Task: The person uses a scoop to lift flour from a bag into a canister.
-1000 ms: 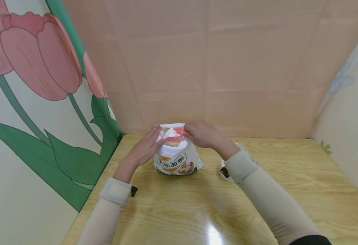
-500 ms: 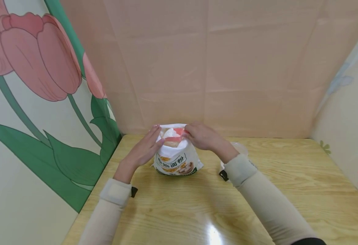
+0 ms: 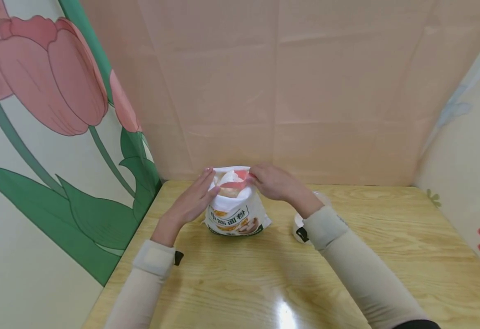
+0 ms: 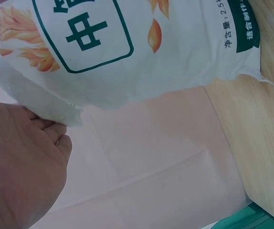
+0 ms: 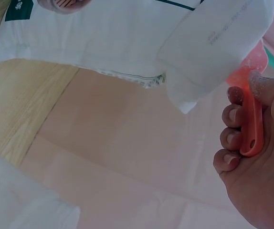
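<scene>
A white flour bag (image 3: 228, 221) with green and orange print stands upright on the table, its top folded outward and its mouth wide. My left hand (image 3: 191, 197) holds the bag's left rim, thumb on the near side; in the left wrist view its fingers (image 4: 56, 133) curl round the bag's edge. A red scoop (image 3: 234, 184) with white flour heaped on it is in the bag's mouth. My right hand (image 3: 276, 183) grips the scoop at the bag's right rim; the right wrist view shows the fingers round its red handle (image 5: 252, 125).
To the right of the bag, a clear container (image 3: 299, 227) with a black mark stands on the wooden table (image 3: 231, 283), partly hidden behind my right forearm. A pink sheet (image 3: 305, 91) hangs behind the table; a tulip-patterned panel (image 3: 50, 82) borders the left.
The right hand and scoop have shifted very slightly; both hands keep their holds on scoop and bag. More of the container shows beside the right sleeve than half a second ago.
</scene>
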### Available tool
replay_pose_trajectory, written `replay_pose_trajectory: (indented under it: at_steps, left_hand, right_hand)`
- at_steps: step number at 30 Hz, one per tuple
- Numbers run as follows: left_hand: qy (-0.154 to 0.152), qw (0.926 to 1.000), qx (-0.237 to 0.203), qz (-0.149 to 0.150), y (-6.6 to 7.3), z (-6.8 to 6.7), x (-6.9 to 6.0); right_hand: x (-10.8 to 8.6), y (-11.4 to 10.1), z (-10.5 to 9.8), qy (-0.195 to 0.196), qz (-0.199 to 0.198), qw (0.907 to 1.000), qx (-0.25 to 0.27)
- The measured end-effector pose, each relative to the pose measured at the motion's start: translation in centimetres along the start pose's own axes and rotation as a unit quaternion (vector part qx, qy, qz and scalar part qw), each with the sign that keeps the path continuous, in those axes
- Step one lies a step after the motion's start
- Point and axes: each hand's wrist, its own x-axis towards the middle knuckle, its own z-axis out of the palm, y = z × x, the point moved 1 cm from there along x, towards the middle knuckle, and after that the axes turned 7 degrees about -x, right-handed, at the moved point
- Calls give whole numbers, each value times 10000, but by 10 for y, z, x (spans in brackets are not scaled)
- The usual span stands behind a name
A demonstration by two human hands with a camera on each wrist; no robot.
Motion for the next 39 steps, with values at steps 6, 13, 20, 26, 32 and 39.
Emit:
replay_pose_trajectory:
  at_steps: [6, 13, 20, 26, 32, 39]
  left_hand:
    - [14, 10000, 8, -16, 1, -1, -1]
    - [3, 10000, 2, 13, 0, -1, 0]
    - [-22, 10000, 1, 79, -2, 0, 1]
    - [-16, 9999, -47, 132, -2, 0, 1]
    - [9, 9999, -34, 130, 0, 0, 1]
    - [8, 9999, -38, 124, -2, 1, 1]
  right_hand:
    - [-5, 5, -8, 100, -54, 9999, -9]
    - [-19, 14, -17, 248, 77, 9996, 87]
    - [-35, 27, -22, 271, 256, 9993, 79]
    - [-50, 40, -24, 371, 311, 9988, -7]
    - [-68, 54, -26, 371, 495, 9981, -10]
    - [-90, 66, -32, 452, 603, 9972, -9]
